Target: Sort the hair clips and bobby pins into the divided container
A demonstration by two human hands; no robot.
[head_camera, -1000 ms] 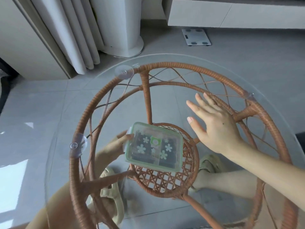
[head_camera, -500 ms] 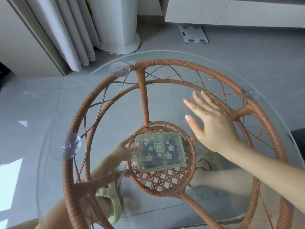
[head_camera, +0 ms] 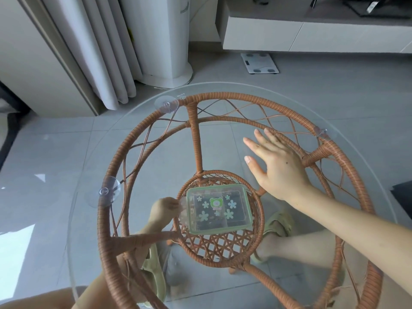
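Note:
A green-rimmed divided container (head_camera: 219, 208) with a clear lid, flower stickers and a frog sticker lies flat on the woven lower shelf (head_camera: 219, 248) under the glass tabletop. Dark items show through its lid. My left hand (head_camera: 163, 209) is below the glass at the container's left edge, fingers curled on the side tab. My right hand (head_camera: 276, 162) lies flat and spread on the glass top, to the upper right of the container. No loose clips or pins are visible.
The round glass tabletop (head_camera: 93, 219) rests on a rattan frame (head_camera: 194, 139) with clear suction pads (head_camera: 107, 191). Feet in green sandals (head_camera: 153, 275) stand below. A bathroom scale (head_camera: 259, 63), a white column base (head_camera: 169, 74), curtains and a low cabinet stand beyond.
My left hand has carried the container down and to the right onto the woven lower shelf, where it now lies flat. My right hand has stayed spread on the glass.

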